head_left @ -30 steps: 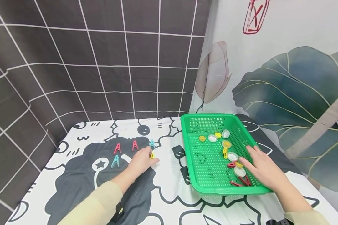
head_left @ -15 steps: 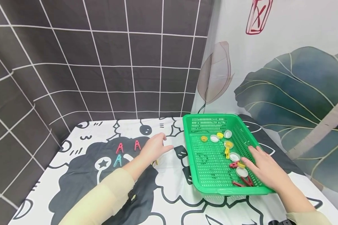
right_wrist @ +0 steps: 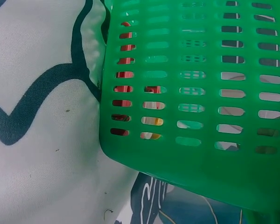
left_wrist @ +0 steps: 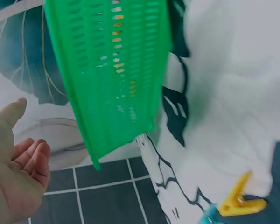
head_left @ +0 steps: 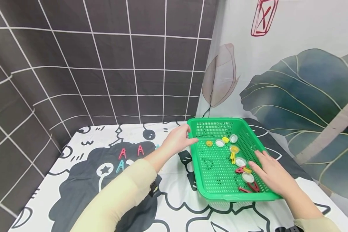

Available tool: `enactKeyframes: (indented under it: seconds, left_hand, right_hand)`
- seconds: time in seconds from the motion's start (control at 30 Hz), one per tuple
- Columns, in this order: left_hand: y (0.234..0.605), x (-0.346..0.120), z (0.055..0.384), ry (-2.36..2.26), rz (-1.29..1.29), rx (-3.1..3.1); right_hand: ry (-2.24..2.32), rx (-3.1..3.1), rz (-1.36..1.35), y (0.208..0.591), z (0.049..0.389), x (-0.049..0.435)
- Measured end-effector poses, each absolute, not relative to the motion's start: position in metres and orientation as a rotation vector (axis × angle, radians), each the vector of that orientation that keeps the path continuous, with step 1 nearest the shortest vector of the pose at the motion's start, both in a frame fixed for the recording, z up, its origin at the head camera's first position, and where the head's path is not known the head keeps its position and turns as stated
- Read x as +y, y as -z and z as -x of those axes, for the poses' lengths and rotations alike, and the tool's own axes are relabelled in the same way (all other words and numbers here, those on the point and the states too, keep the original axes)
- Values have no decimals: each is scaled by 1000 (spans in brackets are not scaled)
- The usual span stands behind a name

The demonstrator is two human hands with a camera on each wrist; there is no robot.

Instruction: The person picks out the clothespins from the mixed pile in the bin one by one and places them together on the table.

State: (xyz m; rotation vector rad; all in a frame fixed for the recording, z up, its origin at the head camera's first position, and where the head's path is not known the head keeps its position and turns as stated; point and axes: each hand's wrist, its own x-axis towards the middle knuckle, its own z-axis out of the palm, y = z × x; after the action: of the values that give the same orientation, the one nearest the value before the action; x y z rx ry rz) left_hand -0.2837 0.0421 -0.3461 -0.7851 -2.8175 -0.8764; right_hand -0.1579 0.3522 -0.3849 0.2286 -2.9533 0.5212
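Note:
My left hand [head_left: 178, 138] hovers by the left rim of the green basket [head_left: 226, 196], holding nothing. In the left wrist view its thumb points out and its fingers are loosely bent. Below it on the cloth lie a yellow clothespin [left_wrist: 242, 205] and part of a teal clothespin [left_wrist: 210, 217]. Two red clothespins, one red clothespin [head_left: 122, 153] and another red clothespin [head_left: 140, 150], lie near a blue clothespin [head_left: 120, 166] at left. My right hand [head_left: 271, 174] rests over the basket's right rim, fingers extended inward; the right wrist view shows only the basket wall [right_wrist: 200, 168].
Inside the basket are white caps [head_left: 219, 143], yellow caps [head_left: 225, 140], a yellow clothespin [head_left: 233, 158] and several red clothespins [head_left: 253, 187]. A patterned cloth [head_left: 179, 206] covers the table. Behind it hangs a dark gridded curtain [head_left: 104, 80].
My left hand has left the spot by the yellow clothespin and moved right and up to the basket's left rim, leaving that clothespin on the cloth. The right hand stays put.

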Motion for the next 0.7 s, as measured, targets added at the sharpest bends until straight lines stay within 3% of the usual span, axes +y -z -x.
enactKeyframes:
  seconds: [0.7]
  left_hand:
    - [319,99,287,1193,751,-2784]
  right_hand:
    - [-502,-2944,-226,385,157,351]
